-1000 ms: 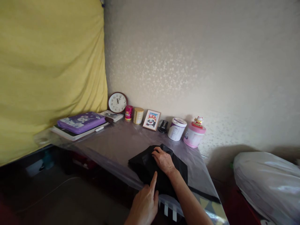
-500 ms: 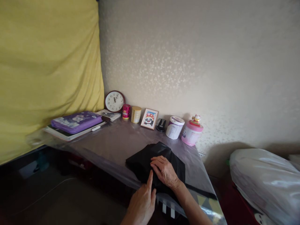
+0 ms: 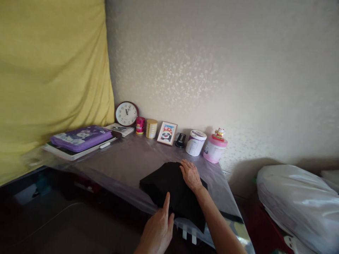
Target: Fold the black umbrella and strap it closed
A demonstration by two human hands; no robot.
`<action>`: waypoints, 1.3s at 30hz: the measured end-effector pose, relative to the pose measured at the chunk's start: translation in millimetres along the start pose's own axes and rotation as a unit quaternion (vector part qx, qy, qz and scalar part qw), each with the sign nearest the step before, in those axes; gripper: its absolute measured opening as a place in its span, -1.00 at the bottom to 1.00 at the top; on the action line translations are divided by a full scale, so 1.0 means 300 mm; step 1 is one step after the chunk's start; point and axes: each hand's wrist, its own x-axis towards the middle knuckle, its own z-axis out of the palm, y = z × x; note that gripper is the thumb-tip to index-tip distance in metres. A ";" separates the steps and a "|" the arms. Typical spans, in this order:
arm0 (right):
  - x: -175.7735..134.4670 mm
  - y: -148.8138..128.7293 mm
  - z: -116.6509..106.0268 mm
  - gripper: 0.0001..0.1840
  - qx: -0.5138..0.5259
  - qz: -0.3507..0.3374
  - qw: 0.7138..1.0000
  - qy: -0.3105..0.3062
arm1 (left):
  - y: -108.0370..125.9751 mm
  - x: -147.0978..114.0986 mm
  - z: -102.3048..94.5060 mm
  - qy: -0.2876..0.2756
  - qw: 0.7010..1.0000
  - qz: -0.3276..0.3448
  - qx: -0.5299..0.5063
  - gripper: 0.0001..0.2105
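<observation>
A black folded piece of thin fabric or plastic (image 3: 164,181) lies on the near part of the table, its front part hanging over the edge. I cannot tell exactly what kind of thing it is. My right hand (image 3: 190,175) rests flat on its far right part, palm down, fingers stretched forward. At its near side is my left hand (image 3: 158,227), the index finger extended onto the black material and the thumb apart from it. The left hand's other fingers are mostly hidden.
Along the wall stand a clock (image 3: 126,114), a pink can (image 3: 140,126), a yellow tin (image 3: 151,129), a panda picture frame (image 3: 167,133), a white tub (image 3: 196,143) and a pink tub (image 3: 215,150). A purple case (image 3: 82,137) lies left; a plastic-wrapped bundle (image 3: 296,194) sits right.
My right hand has slid forward over the black material, away from my left hand, and its fingers lie straighter. The material looks flatter. My left hand stays near the front edge.
</observation>
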 end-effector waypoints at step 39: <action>-0.432 0.108 -0.165 -0.53 0.330 0.363 0.865 0.100 | -0.008 -0.004 0.006 0.002 1.000 -0.005 0.021 -0.46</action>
